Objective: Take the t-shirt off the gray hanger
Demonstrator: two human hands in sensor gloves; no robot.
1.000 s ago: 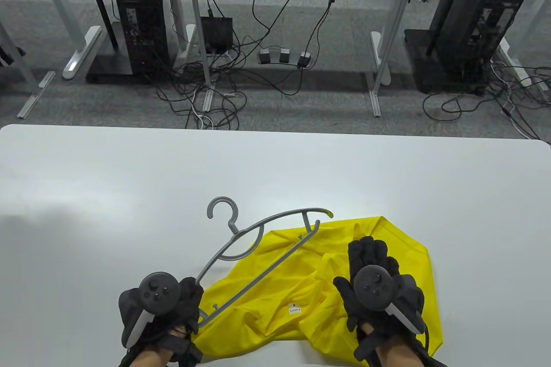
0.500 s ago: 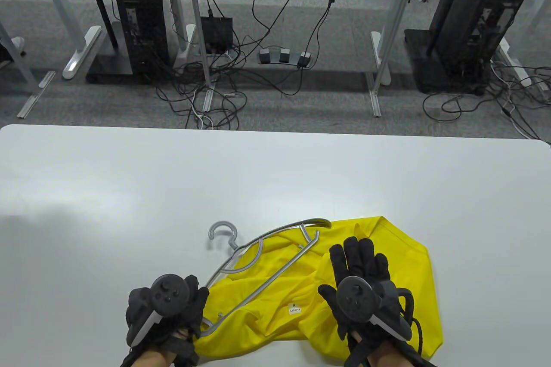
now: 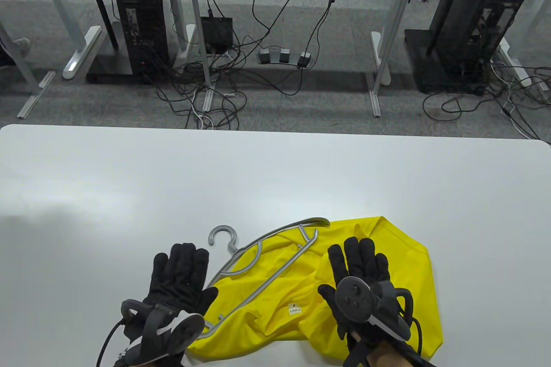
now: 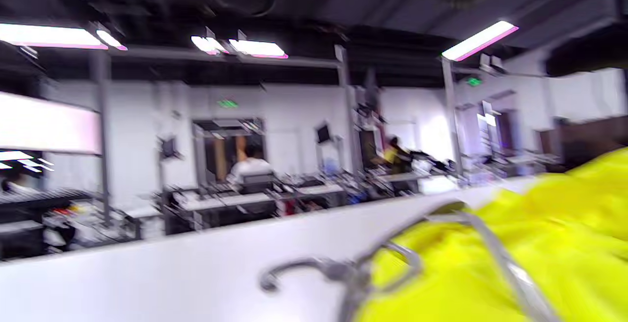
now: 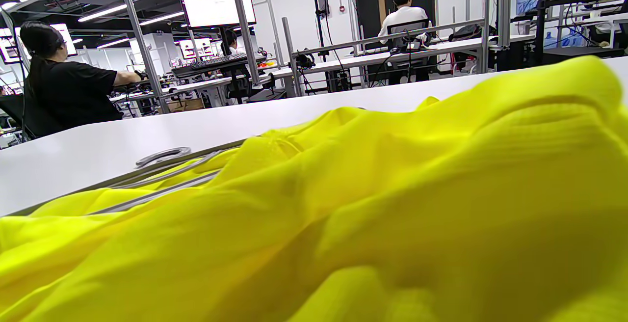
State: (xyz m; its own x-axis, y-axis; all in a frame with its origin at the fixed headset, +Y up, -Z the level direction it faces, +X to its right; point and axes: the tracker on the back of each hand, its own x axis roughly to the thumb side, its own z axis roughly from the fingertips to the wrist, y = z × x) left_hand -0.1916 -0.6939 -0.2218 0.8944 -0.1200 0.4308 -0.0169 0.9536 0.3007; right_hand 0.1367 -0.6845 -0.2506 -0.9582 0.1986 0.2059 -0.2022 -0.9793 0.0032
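Note:
A yellow t-shirt (image 3: 379, 255) lies crumpled on the white table (image 3: 275, 169) near the front edge. A gray hanger (image 3: 262, 251) lies on top of its left part, hook pointing away to the left. My left hand (image 3: 181, 274) lies flat and open on the table just left of the hanger, holding nothing. My right hand (image 3: 359, 268) rests flat with fingers spread on the shirt. The shirt (image 4: 515, 263) and the hanger (image 4: 343, 270) show blurred in the left wrist view. The shirt (image 5: 392, 204) fills the right wrist view, with the hanger (image 5: 162, 157) behind it.
The table's far edge (image 3: 275, 130) runs across the middle of the table view. Beyond it on the floor are desk legs, cables and computer towers (image 3: 137, 23). A white size label (image 3: 294, 309) shows on the shirt.
My left hand let go of the hanger's lower end and spread flat on the table beside it. The hanger dropped to lie on the shirt. My right hand opened and shifted slightly left.

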